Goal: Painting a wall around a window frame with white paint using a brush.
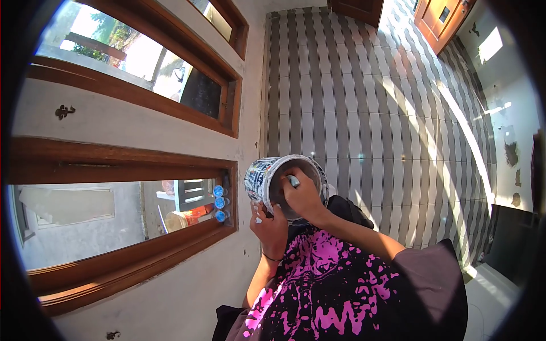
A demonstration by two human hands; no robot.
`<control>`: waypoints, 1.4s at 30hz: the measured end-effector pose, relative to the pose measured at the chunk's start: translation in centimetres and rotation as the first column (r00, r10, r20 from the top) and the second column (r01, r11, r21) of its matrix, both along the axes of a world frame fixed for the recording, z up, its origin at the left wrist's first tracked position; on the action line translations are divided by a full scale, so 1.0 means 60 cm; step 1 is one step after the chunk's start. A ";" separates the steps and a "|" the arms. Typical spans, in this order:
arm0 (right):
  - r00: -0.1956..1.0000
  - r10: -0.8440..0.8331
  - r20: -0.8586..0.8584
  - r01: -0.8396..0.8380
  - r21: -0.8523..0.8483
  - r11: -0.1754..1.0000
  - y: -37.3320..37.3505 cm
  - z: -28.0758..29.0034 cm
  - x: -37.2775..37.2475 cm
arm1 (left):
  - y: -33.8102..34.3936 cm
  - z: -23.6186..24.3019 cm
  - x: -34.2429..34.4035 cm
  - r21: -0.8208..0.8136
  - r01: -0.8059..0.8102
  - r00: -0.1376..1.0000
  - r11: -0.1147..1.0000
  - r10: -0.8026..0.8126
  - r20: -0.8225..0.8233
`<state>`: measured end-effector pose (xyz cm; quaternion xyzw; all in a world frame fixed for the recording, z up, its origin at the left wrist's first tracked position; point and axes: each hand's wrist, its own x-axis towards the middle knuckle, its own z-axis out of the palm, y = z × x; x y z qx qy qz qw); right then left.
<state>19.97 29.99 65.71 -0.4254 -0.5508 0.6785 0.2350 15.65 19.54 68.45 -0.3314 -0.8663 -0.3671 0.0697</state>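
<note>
A white paint bucket with dark printing tilts in front of my lap, its mouth toward me and its rim smeared white. My left hand grips the near left of the rim, and pale smears mark its fingers. Inside the mouth, my right hand is closed round a small whitish object. Only one end of that object shows, so its kind stays unclear. Shadow and my right hand hide most of what the bucket contains.
On the left, a plaster wall carries wooden-framed windows. Several blue-capped bottles stand at the lower window's right end. Striped floor tiles stretch ahead, with wooden doors at the far end. A dark object stands at right.
</note>
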 end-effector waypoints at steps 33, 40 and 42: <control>0.949 -0.078 -0.307 -0.064 -0.426 0.903 0.086 0.048 0.091 | -0.041 -0.049 -0.112 0.054 -0.142 0.915 0.988 0.110 0.388; 0.920 -0.195 -0.340 -0.014 -0.527 0.850 0.045 0.022 0.065 | -0.073 -0.081 -0.159 0.009 -0.099 0.810 0.995 0.076 0.582; 0.910 -0.242 -0.336 0.019 -0.549 0.836 0.018 0.015 0.060 | -0.088 -0.097 -0.178 -0.023 0.026 0.881 0.999 -0.012 0.474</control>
